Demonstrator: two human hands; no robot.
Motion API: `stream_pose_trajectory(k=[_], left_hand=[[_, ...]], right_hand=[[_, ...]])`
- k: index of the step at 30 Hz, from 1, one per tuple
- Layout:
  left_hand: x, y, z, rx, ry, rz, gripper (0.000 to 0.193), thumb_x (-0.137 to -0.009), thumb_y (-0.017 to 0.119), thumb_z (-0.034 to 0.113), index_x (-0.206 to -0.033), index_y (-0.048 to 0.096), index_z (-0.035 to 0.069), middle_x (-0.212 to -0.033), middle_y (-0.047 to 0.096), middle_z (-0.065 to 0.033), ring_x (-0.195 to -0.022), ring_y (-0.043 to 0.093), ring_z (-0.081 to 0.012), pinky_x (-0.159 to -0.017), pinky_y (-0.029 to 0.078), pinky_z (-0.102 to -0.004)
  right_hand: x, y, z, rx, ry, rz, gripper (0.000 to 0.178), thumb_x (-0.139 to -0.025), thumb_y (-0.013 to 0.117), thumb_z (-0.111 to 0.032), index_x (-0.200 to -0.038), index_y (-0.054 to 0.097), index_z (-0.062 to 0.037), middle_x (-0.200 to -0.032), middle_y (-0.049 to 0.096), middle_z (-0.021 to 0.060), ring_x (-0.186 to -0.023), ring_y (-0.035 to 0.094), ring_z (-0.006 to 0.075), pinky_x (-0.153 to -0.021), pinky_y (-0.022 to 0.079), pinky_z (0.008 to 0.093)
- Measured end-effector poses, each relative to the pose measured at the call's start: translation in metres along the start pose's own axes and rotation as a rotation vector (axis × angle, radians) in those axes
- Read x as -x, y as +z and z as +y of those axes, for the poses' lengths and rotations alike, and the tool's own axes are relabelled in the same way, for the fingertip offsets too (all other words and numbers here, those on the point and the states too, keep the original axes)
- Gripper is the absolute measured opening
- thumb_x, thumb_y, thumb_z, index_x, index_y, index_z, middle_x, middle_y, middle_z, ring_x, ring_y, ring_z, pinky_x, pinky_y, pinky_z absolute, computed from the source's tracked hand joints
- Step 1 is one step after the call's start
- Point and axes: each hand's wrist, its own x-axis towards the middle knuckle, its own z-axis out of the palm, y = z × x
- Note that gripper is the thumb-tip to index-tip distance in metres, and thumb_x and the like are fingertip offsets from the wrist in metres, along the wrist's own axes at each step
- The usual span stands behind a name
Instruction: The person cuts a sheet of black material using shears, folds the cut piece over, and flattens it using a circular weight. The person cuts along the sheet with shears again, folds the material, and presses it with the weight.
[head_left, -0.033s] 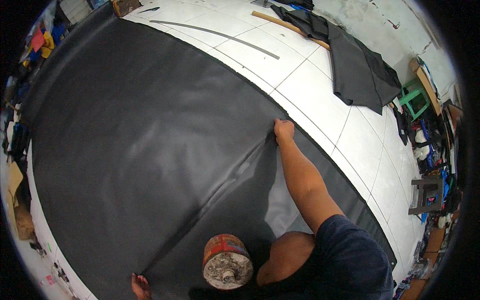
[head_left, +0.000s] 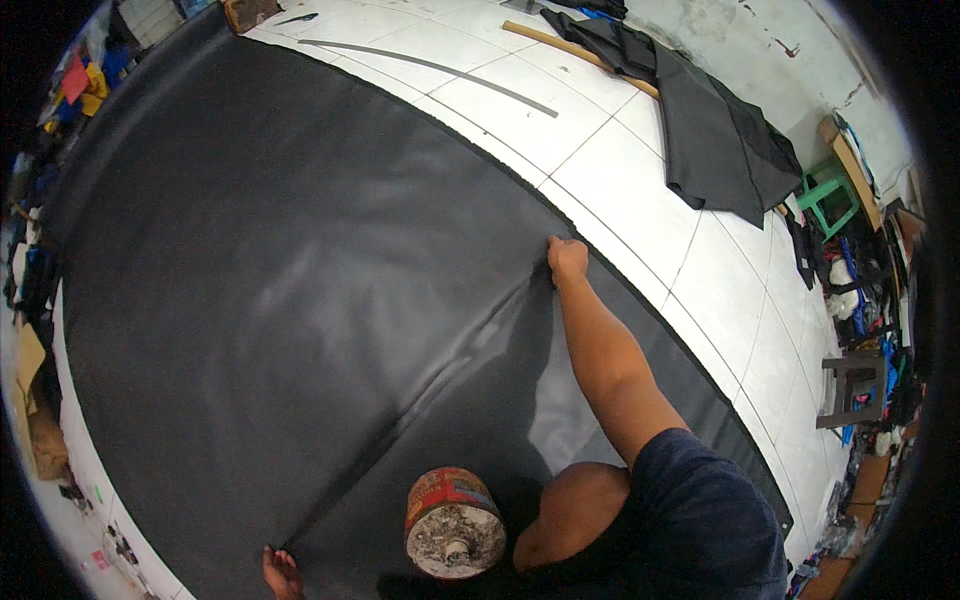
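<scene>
A large sheet of black, slightly shiny coated fabric (head_left: 260,230) is spread across the floor. A raised ridge (head_left: 420,400) runs diagonally through it, pulled between my two hands. At the ridge's upper right end, close to the sheet's far edge, my right hand (head_left: 568,258) is closed on the fabric. Its lower left end is pinched by my left hand (head_left: 282,573), which shows only in part at the bottom of the view. Between my left hand and my knee, a red-orange round can (head_left: 452,525) with a crusted, pale top and a knob stands on the sheet.
White floor tiles (head_left: 620,230) border the sheet. On them lie a thin grey strip (head_left: 430,70), a brown tube (head_left: 580,60) and folded black fabric (head_left: 720,150). A green stool (head_left: 830,198), a dark stool (head_left: 853,392) and clutter line the right wall; more clutter stands at left.
</scene>
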Motion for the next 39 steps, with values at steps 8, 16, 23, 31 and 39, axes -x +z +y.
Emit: stream_pose_trajectory(k=[8, 16, 23, 31, 39], left_hand=[[0.006, 0.024, -0.008, -0.106, 0.042, 0.254, 0.024, -0.096, 0.058, 0.029, -0.102, 0.057, 0.006, -0.075, 0.056, -0.0042, -0.067, 0.056, -0.0158, -0.059, 0.047, -0.028], [-0.003, 0.009, -0.016, -0.115, 0.094, 0.281, 0.029, -0.094, 0.063, 0.029, -0.105, 0.058, 0.003, -0.088, 0.058, -0.0062, -0.081, 0.057, -0.0187, -0.071, 0.048, -0.0312], [0.004, 0.013, -0.014, -0.155, 0.127, 0.291, 0.035, -0.095, 0.061, 0.028, -0.116, 0.058, 0.0, -0.094, 0.059, -0.0093, -0.084, 0.058, -0.0198, -0.075, 0.049, -0.032], [0.027, 0.019, -0.011, -0.177, 0.128, 0.355, 0.044, -0.101, 0.049, 0.03, -0.132, 0.053, -0.001, -0.094, 0.059, -0.0102, -0.08, 0.058, -0.0203, -0.069, 0.051, -0.0311], [0.037, 0.039, -0.011, -0.103, 0.182, 0.282, 0.027, -0.094, 0.061, 0.024, -0.106, 0.054, 0.0, -0.076, 0.057, -0.0063, -0.07, 0.057, -0.0187, -0.064, 0.049, -0.0322]], right_hand=[[-0.009, -0.008, 0.008, 0.025, 0.11, -0.088, 0.049, -0.082, 0.075, -0.033, -0.11, 0.067, 0.0061, -0.117, 0.065, 0.0245, -0.108, 0.064, 0.036, -0.085, 0.052, 0.0405], [-0.034, 0.012, 0.029, 0.014, 0.052, -0.025, 0.035, -0.082, 0.077, -0.03, -0.08, 0.068, 0.0036, -0.072, 0.067, 0.0132, -0.059, 0.063, 0.0229, -0.058, 0.05, 0.0369], [-0.036, 0.012, 0.031, -0.119, 0.023, -0.106, 0.025, -0.081, 0.077, -0.019, -0.079, 0.064, 0.0023, -0.066, 0.063, 0.0119, -0.05, 0.057, 0.0199, -0.046, 0.045, 0.0341], [0.01, -0.008, -0.001, 0.123, -0.097, -0.062, 0.029, -0.084, 0.073, -0.021, -0.099, 0.062, 0.0002, -0.101, 0.064, 0.0172, -0.085, 0.064, 0.0277, -0.073, 0.054, 0.0393], [-0.021, -0.017, 0.017, 0.629, -0.753, -0.054, 0.053, -0.095, 0.048, -0.035, -0.141, 0.048, -0.0084, -0.148, 0.045, 0.0131, -0.133, 0.046, 0.031, -0.108, 0.04, 0.0451]])
